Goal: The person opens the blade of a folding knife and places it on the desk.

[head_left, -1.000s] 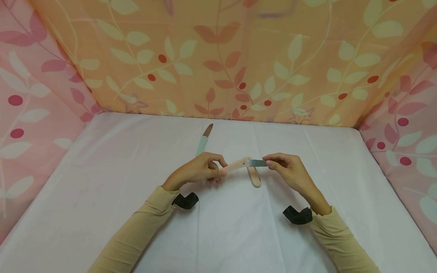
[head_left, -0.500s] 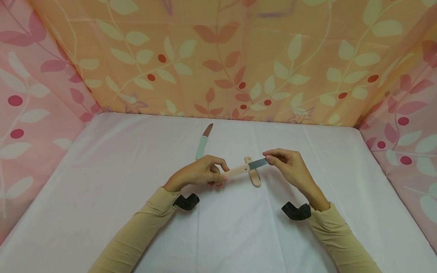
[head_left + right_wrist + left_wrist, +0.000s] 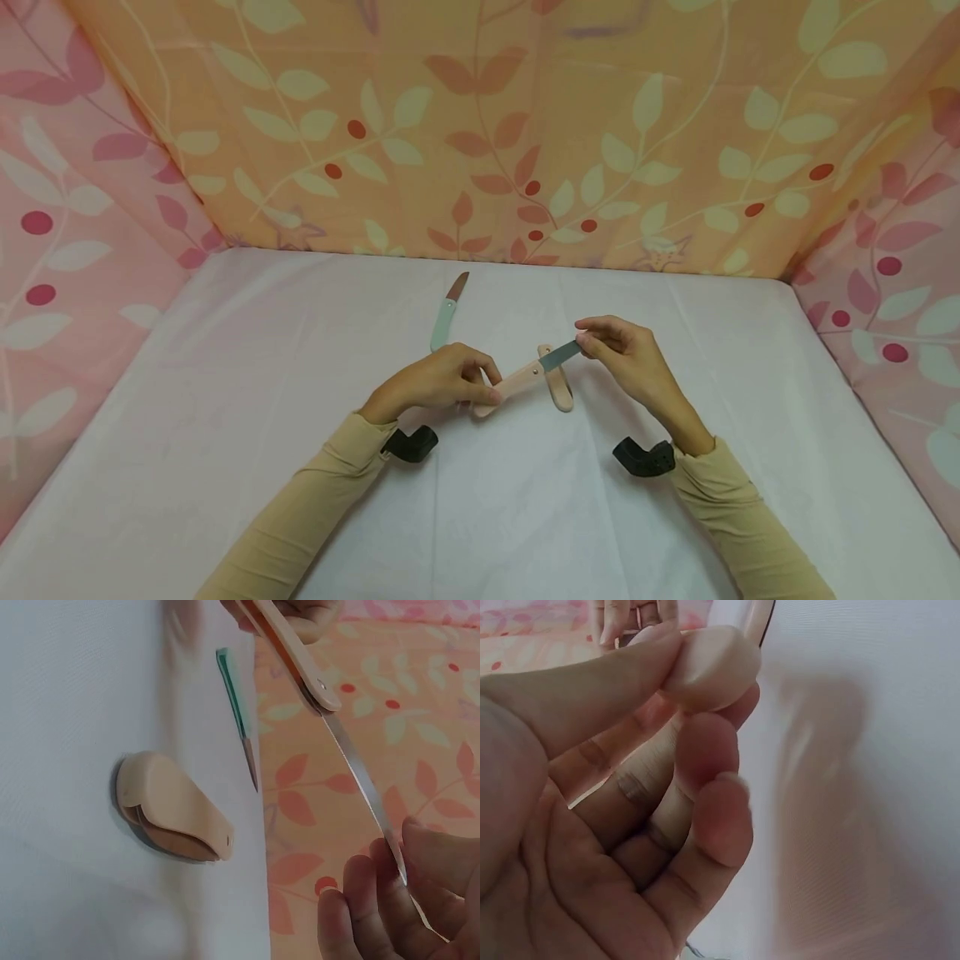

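Between the two hands, above the table, is a folding knife (image 3: 517, 382) with a pale pink handle and its grey blade swung out. My left hand (image 3: 442, 379) pinches the butt of the handle between thumb and fingers; that rounded handle end (image 3: 716, 667) fills the grip in the left wrist view. My right hand (image 3: 626, 354) pinches the blade (image 3: 364, 780) near its tip. Below the held knife lies a second pink folding knife (image 3: 172, 806), its blade folded into the handle. A mint-green folding knife (image 3: 448, 312) lies unfolded beyond my left hand.
A white cloth (image 3: 360, 517) covers the table. Floral curtains (image 3: 480, 125) stand along its back and both sides. Black camera mounts (image 3: 411, 443) sit at both wrists.
The held knife has tilted, its blade end rising and handle end dropping, and blade and handle now lie nearly in line. My right hand has moved slightly up and left.
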Motion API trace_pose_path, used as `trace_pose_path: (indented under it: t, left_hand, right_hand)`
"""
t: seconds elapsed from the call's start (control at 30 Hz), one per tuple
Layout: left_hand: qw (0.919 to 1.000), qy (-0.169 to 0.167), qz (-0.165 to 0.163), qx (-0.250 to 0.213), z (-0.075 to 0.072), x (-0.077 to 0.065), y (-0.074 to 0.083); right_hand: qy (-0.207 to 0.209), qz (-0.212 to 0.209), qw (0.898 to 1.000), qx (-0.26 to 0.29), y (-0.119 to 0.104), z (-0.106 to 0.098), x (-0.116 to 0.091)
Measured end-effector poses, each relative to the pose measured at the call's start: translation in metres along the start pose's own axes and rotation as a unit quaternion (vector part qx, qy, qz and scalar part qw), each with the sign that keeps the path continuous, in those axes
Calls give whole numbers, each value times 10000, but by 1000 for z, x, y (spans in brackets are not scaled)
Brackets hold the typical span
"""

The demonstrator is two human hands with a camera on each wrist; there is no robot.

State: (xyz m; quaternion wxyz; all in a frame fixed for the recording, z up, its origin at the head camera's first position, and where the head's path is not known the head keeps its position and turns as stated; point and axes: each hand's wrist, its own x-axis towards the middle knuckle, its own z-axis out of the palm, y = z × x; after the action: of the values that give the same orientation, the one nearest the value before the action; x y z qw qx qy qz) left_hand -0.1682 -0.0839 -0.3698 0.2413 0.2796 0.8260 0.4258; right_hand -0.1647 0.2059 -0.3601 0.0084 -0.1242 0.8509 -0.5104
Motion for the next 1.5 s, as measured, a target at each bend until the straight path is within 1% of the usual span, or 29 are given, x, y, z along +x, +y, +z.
trace_pose_path:
  t: [0.23,0.33,0.53,0.77,0.9,1.07,1.27,1.5]
  left_hand:
    - [9997,180,-104,-124,-5,0,-1]
    - [9992,316,-176,-189,-5,2,-2]
    - [9966,627,-470,-253,-6,6,-4]
    - [9901,1198,-666,-294,-10,13,-6]
    - [9861,1455,-715,-356,-12,18,-7]
    - [9803,1769,-840,-277,-15,26,-9]
    - [9749,1986,-992,-181,-18,33,-12]
    - [9701,2156,-1104,-134,-20,39,-14]
  right_hand:
    - [-107,150,9998,65,2,-3,2]
    - [-167,247,9995,-38,3,-6,1]
    - [-267,389,9985,-288,7,-9,-2]
    - [-380,514,9975,-290,10,-10,-10]
    - [-469,573,9966,-365,13,-9,-15]
    - [-623,586,9955,-412,16,-6,-18]
    - [-780,486,9945,-509,19,0,-18]
    - [-859,551,9920,-747,20,7,-18]
